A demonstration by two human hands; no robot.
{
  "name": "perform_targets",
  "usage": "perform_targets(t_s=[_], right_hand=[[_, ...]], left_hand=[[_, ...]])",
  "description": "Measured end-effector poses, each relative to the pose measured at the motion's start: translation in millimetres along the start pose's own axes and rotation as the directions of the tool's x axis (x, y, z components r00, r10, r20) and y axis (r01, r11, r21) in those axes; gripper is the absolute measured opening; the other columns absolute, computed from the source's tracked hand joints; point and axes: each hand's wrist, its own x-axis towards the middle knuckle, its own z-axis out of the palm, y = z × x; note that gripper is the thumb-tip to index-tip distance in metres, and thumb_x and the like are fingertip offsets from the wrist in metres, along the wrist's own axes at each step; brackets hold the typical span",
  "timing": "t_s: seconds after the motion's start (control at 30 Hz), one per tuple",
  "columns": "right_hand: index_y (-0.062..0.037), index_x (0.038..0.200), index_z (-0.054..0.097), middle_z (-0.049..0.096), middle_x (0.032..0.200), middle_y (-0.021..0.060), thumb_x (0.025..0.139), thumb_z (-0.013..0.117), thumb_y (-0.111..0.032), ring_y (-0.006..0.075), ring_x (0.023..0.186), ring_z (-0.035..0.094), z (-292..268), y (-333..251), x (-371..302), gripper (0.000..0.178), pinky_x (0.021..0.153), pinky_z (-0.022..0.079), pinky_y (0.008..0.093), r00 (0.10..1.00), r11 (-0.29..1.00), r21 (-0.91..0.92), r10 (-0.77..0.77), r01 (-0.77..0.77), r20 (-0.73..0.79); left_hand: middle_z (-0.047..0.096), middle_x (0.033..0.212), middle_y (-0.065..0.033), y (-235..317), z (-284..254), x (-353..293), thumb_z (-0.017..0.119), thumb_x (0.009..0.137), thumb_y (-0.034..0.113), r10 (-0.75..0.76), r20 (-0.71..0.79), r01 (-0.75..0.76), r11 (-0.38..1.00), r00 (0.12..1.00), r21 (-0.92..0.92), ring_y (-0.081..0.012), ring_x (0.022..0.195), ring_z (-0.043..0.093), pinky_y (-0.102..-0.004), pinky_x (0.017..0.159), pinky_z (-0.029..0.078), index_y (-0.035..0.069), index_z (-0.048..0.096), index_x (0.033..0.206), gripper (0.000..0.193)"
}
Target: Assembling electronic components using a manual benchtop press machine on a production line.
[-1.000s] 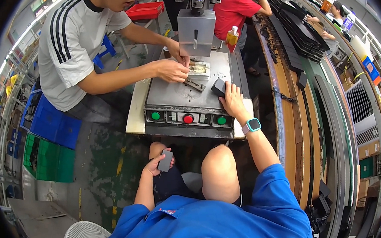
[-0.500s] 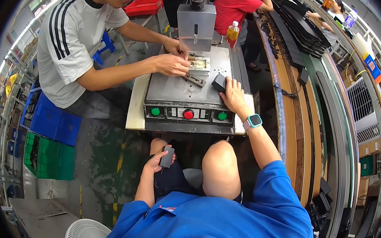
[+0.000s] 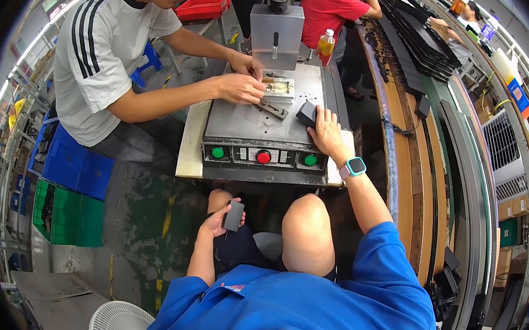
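Observation:
In my left hand [image 3: 218,222], low by my left knee, a small dark grey rectangular block [image 3: 234,216] is gripped between thumb and fingers. My right hand [image 3: 328,135] rests on the right side of the machine's metal plate [image 3: 229,124], its fingers stretched out and slightly apart. Against its index finger stands a black box-shaped piece [image 3: 306,114]. Left of that, a metal bar [image 3: 273,109] lies beside a metal fixture [image 3: 279,88]. A co-worker's two hands [image 3: 246,83] work at the fixture's left end, and what their fingertips hold is too small to tell.
A metal press head [image 3: 276,35] hangs above the fixture. Green buttons [image 3: 217,152] and a red button [image 3: 264,157] line the machine's front. A drink bottle [image 3: 326,43] stands behind the plate. Blue crates [image 3: 75,162] and a green crate [image 3: 70,213] sit left; a conveyor [image 3: 429,213] runs right.
The view has shifted slightly. My left hand has turned the grey block a little, showing more of its broad face. My right hand and the co-worker's hands stay nearly where they were.

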Motion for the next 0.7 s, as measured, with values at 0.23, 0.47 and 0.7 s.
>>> perform_targets(t_s=[0.23,0.47,0.7], right_hand=[[0.0028,0.141,0.03,0.048,0.125,0.0227,0.083,0.069,-0.019,0.0413,0.111,0.048,0,1,-5,0.073,0.083,0.046,0.053,0.999,1.0,0.0,0.022,-0.022,0.036],[0.0023,0.142,0.029,0.048,0.125,0.0231,0.083,0.069,-0.019,0.0424,0.111,0.048,-2,3,-3,0.074,0.084,0.046,0.0544,0.999,0.999,0.029,0.024,-0.026,0.037],[0.004,0.138,0.033,0.049,0.123,0.0243,0.083,0.07,-0.019,0.0429,0.111,0.048,-3,-11,11,0.07,0.089,0.046,0.0511,0.999,1.0,0.005,-0.016,0.016,0.052]], left_hand=[[0.06,0.114,-0.018,1,6,0,0.054,0.099,0.033,0.015,-0.019,-0.014,1.0,1.0,0.012,-0.0307,0.105,0.062,-0.0461,0.092,0.052,0.02,0.041,0.139,0.044],[0.059,0.117,-0.0178,1,8,9,0.05,0.101,0.031,0.022,-0.06,-0.023,1.0,0.998,-0.003,-0.0316,0.106,0.062,-0.0464,0.093,0.051,0.02,0.042,0.139,0.041],[0.059,0.12,-0.0183,1,8,8,0.045,0.103,0.033,0.042,-0.015,-0.043,0.995,0.999,-0.091,-0.0319,0.108,0.062,-0.0472,0.092,0.052,0.02,0.04,0.14,0.04]])
